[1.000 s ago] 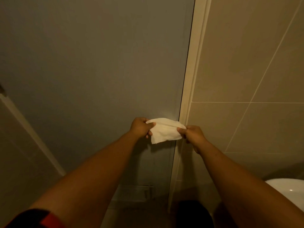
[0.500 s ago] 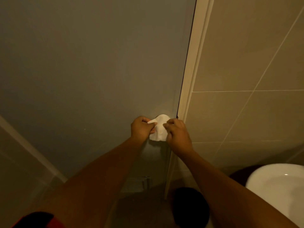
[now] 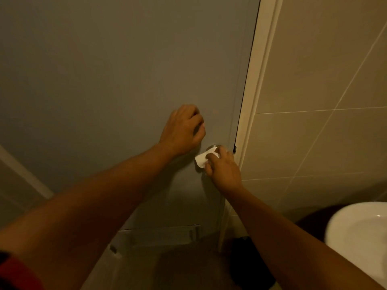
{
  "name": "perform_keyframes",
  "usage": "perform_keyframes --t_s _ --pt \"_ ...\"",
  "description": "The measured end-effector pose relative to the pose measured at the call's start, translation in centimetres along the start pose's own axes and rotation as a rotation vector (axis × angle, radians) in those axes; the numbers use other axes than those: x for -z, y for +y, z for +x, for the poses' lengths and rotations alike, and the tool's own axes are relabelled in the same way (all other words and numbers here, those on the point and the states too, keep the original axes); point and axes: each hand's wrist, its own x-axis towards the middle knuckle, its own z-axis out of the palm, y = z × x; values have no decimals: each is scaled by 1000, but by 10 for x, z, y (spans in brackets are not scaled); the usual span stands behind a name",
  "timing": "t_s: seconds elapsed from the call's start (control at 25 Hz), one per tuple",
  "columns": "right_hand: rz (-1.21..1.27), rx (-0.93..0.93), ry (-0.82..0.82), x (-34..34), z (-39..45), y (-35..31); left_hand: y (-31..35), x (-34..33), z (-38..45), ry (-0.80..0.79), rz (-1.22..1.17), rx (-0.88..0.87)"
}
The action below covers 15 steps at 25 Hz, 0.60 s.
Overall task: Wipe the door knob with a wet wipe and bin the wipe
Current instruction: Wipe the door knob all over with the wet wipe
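1. A person's right hand (image 3: 224,168) presses a crumpled white wet wipe (image 3: 202,159) against a round, silver metal door knob (image 3: 213,147), its fingers curled over both so that only the knob's upper rim shows.
2. The knob sits low on the right edge of a flat grey-blue door (image 3: 117,84), just beside the cream-painted door frame (image 3: 257,97) and the dark latch gap.
3. A corner of the wipe juts out to the left of the right hand, lying against the door panel.
4. The left hand (image 3: 183,128) rests against the door above and to the left of the knob, fingers loosely bent and holding nothing; whether the fingertips touch the panel cannot be told.
5. Both bare forearms reach up from the bottom of the head view; a strip of red sleeve (image 3: 14,273) shows at the lower left.
6. Beige glazed wall tiles (image 3: 324,76) fill the right side, with the rim of a white ceramic basin (image 3: 354,231) at the lower right.
7. A dark round object (image 3: 251,264) stands on the floor below the frame, too dim to identify.
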Motion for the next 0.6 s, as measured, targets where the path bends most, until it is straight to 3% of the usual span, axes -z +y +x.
perform_keyframes --t_s 0.12,0.24,0.36,0.44,0.52,0.6 --pt "-3 22 37 -5 0 -1 -28 9 28 28 281 -406" --pt "487 -283 214 -13 -4 -8 -59 18 48 -36 417 -634" --pt "980 -711 409 -27 4 -31 -69 15 50 -46 501 -672" --pt "1444 -1030 487 -29 14 -41 -69 10 49 -9 520 -682" --pt "1966 -1097 439 -30 20 -41 -71 7 49 18 512 -697" --pt "2269 -1020 441 -32 20 -39 -72 7 50 35 500 -706"
